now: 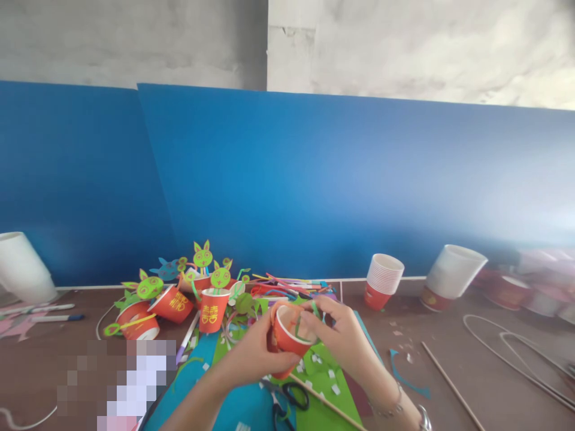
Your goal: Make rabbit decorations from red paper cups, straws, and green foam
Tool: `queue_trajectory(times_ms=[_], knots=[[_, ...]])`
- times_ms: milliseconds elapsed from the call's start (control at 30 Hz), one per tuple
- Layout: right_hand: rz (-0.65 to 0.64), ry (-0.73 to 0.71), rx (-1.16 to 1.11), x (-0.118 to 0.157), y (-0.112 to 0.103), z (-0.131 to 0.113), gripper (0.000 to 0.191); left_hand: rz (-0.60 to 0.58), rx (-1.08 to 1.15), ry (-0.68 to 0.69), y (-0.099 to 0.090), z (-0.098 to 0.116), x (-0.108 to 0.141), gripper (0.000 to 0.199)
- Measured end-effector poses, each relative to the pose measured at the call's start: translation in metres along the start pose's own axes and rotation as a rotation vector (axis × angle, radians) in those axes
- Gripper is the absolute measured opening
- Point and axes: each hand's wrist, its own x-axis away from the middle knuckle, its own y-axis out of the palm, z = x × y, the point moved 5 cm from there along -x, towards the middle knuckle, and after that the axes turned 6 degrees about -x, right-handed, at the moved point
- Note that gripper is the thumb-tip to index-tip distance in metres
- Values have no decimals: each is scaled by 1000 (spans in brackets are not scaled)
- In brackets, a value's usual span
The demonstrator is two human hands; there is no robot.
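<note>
My left hand [256,353] is wrapped round a red paper cup [291,342], tilted so that its white inside faces me. At the cup's rim, my right hand [336,329] has its fingers closed on a thin green strip [315,310]; part of the strip shows inside the cup. Whether it is paper or pipe cleaner I cannot tell. Below the cup lie black-handled scissors [294,396] and a thin wooden stick [330,406], on green sheets [326,374] and a blue sheet [211,383] strewn with small white bits.
Decorated red cups [212,311] with green animal faces cluster at the back left. Coloured pipe cleaners [283,290] lie behind my hands. Stacked paper cups [384,280] and a larger white stack [456,272] stand right. A second stick [451,383] and a cable [507,353] lie there. Blue panels [287,179] border the back.
</note>
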Motion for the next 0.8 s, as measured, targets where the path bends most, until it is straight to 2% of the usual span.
queue_trajectory(times_ms=[133, 200, 300, 433, 533, 600, 700, 800], knots=[[56, 41, -54, 0, -3, 2, 24, -45, -68, -79, 6, -1, 5, 65], [71, 60, -92, 0, -4, 3, 25, -86, -52, -112, 11, -4, 6, 60], [81, 57, -195, 0, -6, 2, 29, -71, -22, -130, 11, -10, 5, 53], [277, 69, -464, -1, -21, 7, 47, 57, 14, -94, 1, -15, 0, 63], [417, 108, -683, -4, -31, 19, 50, 187, 92, -36, -8, -15, -3, 75], [466, 130, -818, -7, -34, 26, 51, 275, 157, -11, -13, -13, -4, 83], [450, 179, -829, -9, -33, 30, 47, 387, 240, 14, -18, -11, -4, 89], [299, 196, -616, -7, -23, 24, 40, 432, 259, 25, -19, -11, -3, 92]])
